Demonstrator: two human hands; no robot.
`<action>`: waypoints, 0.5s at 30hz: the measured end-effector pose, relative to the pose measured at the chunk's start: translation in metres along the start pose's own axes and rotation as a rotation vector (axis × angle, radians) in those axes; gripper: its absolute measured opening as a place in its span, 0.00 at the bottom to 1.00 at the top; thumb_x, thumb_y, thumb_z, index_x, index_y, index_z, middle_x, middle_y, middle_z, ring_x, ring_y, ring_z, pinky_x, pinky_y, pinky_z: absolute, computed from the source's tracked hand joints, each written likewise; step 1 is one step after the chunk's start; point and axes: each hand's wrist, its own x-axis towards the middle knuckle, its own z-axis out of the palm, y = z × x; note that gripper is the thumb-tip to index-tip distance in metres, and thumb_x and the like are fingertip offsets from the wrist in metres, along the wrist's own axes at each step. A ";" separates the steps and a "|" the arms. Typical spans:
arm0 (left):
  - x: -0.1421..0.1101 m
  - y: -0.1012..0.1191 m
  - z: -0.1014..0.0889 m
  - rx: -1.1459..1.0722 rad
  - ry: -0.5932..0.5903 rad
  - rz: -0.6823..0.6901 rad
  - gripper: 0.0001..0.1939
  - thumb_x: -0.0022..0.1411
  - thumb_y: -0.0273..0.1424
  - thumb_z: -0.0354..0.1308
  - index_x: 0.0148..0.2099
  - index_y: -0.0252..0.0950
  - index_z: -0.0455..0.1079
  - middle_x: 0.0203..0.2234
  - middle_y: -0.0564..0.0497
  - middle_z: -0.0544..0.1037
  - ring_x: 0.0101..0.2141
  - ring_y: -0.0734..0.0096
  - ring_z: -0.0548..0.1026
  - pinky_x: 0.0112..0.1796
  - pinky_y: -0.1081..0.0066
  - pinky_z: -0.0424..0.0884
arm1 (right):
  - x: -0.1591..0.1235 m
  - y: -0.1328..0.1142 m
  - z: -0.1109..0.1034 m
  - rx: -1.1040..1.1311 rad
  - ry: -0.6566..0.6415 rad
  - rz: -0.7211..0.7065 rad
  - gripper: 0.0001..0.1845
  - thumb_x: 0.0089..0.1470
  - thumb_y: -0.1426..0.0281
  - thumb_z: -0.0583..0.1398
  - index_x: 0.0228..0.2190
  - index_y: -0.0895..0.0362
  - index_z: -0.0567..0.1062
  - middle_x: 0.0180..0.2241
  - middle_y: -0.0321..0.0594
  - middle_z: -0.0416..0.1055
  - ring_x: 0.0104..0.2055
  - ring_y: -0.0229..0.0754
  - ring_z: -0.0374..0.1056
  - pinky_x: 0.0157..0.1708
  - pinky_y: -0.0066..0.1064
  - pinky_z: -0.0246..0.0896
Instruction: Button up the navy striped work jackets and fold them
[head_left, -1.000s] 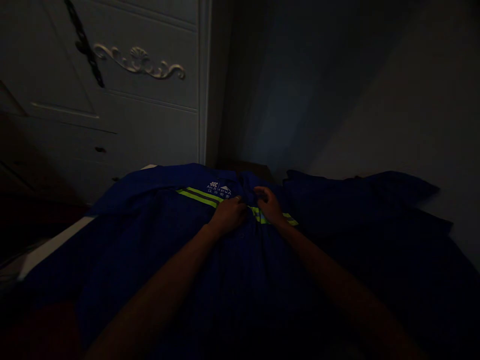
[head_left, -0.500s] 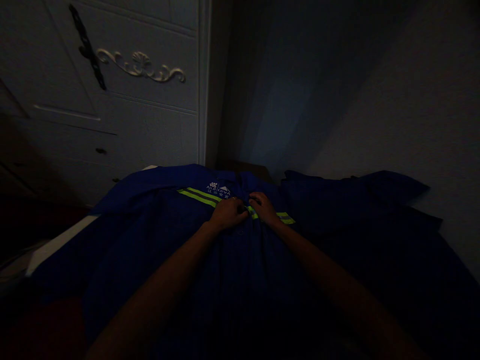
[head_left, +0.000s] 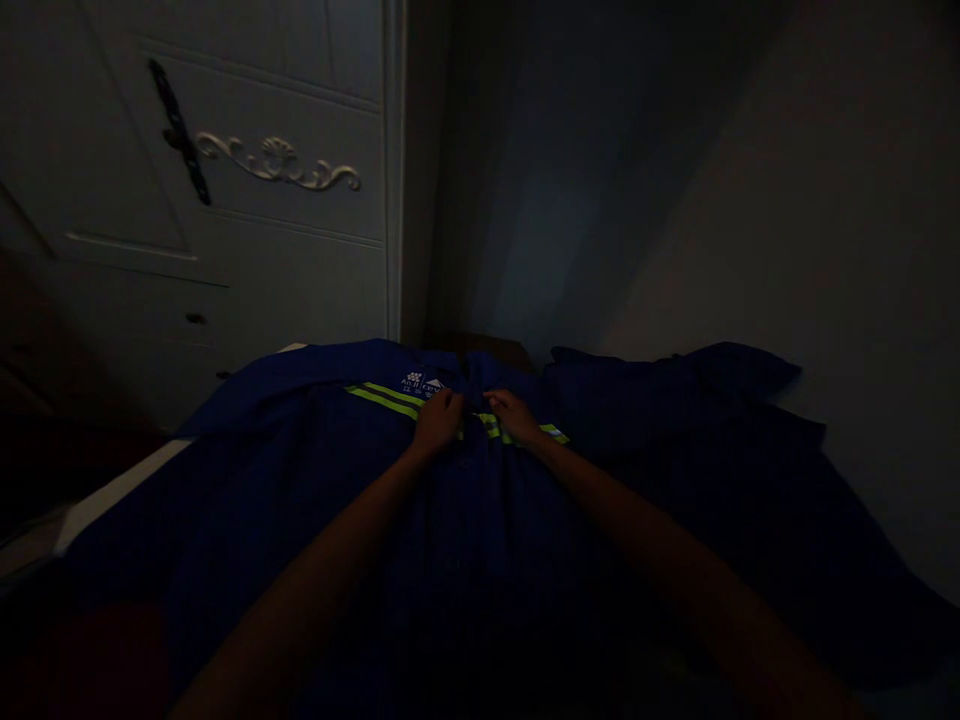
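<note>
A blue work jacket (head_left: 300, 470) lies spread out in front of me, with a white printed logo and yellow-green reflective strips across the chest. My left hand (head_left: 439, 420) is closed on the front edge of the jacket, beside the logo. Opposite it, my right hand (head_left: 514, 416) pinches the other front edge by the reflective strip. A narrow gap of dark cloth shows between the two hands. The picture is very dark, so buttons and fine details under the fingers are hidden.
Behind on the left stands a pale cabinet (head_left: 300, 270) with a dark handle (head_left: 180, 135) and a carved scroll ornament (head_left: 277, 165). A grey wall (head_left: 787, 240) rises on the right. More dark blue cloth (head_left: 712, 400) lies at the right, and a white edge (head_left: 120, 495) shows at left.
My hands have moved slightly apart, the left one shifting left with its fingers turned more upward. Both front edges stay in hand. The view has tilted and shifted a little.
</note>
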 end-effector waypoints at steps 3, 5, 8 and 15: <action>-0.005 0.002 -0.002 0.053 -0.004 0.072 0.27 0.64 0.49 0.47 0.53 0.33 0.68 0.45 0.41 0.74 0.44 0.62 0.74 0.43 0.67 0.68 | 0.001 -0.001 -0.011 -0.065 -0.040 -0.013 0.25 0.57 0.78 0.50 0.55 0.58 0.69 0.51 0.45 0.70 0.51 0.36 0.68 0.53 0.32 0.64; -0.009 0.006 -0.001 0.213 -0.059 0.129 0.27 0.61 0.48 0.53 0.55 0.35 0.68 0.48 0.40 0.72 0.48 0.56 0.72 0.46 0.62 0.67 | 0.003 -0.005 -0.020 -0.143 -0.068 -0.039 0.31 0.54 0.82 0.51 0.59 0.57 0.65 0.55 0.46 0.67 0.56 0.37 0.65 0.57 0.33 0.60; -0.010 0.013 -0.004 0.397 -0.114 0.173 0.22 0.61 0.41 0.53 0.52 0.35 0.71 0.48 0.37 0.72 0.50 0.50 0.71 0.47 0.56 0.67 | 0.010 -0.013 -0.038 -0.292 -0.108 -0.077 0.35 0.50 0.83 0.53 0.60 0.55 0.65 0.60 0.46 0.60 0.63 0.43 0.56 0.64 0.40 0.49; 0.027 -0.018 -0.061 0.587 0.028 0.224 0.23 0.67 0.40 0.45 0.57 0.33 0.65 0.62 0.33 0.60 0.63 0.51 0.55 0.55 0.49 0.57 | 0.048 0.006 -0.102 -0.584 -0.120 0.147 0.27 0.56 0.69 0.57 0.57 0.59 0.66 0.58 0.57 0.61 0.62 0.56 0.57 0.60 0.54 0.48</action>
